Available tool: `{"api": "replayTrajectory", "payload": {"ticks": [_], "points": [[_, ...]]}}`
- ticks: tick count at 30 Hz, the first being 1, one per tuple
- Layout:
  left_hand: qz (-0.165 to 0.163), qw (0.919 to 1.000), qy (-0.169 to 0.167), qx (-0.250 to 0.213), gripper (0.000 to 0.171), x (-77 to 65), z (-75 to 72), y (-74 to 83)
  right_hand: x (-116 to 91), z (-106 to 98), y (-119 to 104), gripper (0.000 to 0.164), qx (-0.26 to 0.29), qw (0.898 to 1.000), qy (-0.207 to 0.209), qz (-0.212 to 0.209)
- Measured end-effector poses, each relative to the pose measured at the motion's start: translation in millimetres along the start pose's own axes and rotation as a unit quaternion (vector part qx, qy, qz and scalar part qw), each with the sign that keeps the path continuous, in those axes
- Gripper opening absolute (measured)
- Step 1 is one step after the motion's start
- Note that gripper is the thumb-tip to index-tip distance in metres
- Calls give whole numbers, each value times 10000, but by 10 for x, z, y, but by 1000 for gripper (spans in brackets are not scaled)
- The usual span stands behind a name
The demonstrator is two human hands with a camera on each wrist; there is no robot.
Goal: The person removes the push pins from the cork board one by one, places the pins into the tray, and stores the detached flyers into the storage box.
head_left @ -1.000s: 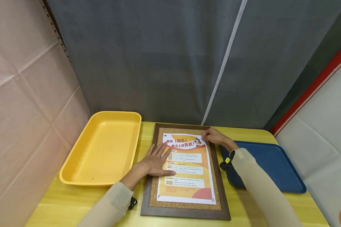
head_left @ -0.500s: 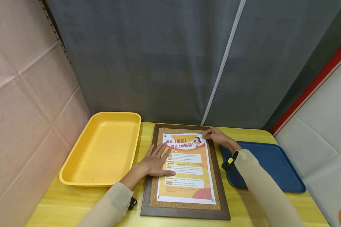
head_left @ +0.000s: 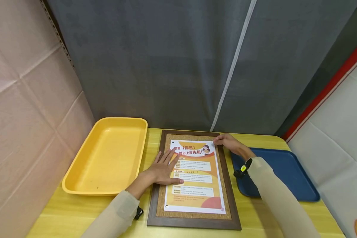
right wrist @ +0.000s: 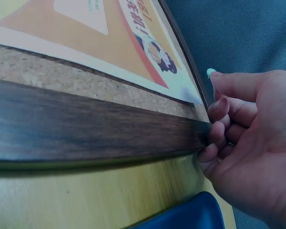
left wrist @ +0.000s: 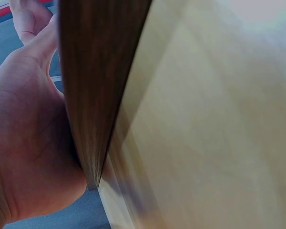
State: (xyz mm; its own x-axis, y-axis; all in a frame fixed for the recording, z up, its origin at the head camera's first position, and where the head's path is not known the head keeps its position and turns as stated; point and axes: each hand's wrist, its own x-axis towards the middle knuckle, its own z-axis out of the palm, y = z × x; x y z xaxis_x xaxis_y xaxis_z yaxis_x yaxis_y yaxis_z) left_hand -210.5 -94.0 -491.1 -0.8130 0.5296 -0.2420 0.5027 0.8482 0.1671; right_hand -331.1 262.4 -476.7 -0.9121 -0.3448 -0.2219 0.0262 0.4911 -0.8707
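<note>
A printed orange and white poster (head_left: pixel 193 195) lies on a cork board (head_left: pixel 193 215) with a dark brown wooden frame. My left hand (head_left: pixel 163 172) rests flat on the poster's left side, fingers spread. At the top right corner, my right hand (head_left: pixel 228 143) pinches a small pale green thumbtack (right wrist: pixel 210 72) between thumb and forefinger. In the right wrist view the tack sits just off the poster's corner, and the other fingers curl beside the frame (right wrist: pixel 86 121). Small tacks show at the poster's top left, bottom left and bottom right corners. The left wrist view shows mostly palm and frame edge.
A yellow tray (head_left: pixel 145 142) stands left of the board on the yellow wooden table (head_left: pixel 77 215). To the right lies a blue tray (head_left: pixel 285 175), partly under my right forearm. A grey curtain (head_left: pixel 166 66) hangs behind, with pale panels at both sides.
My right hand has shifted slightly to the right at the poster's top right corner, uncovering more of the printed cartoon figure. The left hand and the board have stayed in place.
</note>
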Motion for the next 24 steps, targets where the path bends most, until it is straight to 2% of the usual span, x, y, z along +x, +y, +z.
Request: {"api": "replayTrajectory", "payload": {"ticks": [16, 24], "points": [[32, 10000, 23, -38, 113, 5, 5, -8, -159, -150, 75, 25, -82, 9999, 40, -141], [17, 10000, 30, 40, 113, 7, 21, -18, -256, -252, 127, 28, -52, 9998, -73, -189]]}}
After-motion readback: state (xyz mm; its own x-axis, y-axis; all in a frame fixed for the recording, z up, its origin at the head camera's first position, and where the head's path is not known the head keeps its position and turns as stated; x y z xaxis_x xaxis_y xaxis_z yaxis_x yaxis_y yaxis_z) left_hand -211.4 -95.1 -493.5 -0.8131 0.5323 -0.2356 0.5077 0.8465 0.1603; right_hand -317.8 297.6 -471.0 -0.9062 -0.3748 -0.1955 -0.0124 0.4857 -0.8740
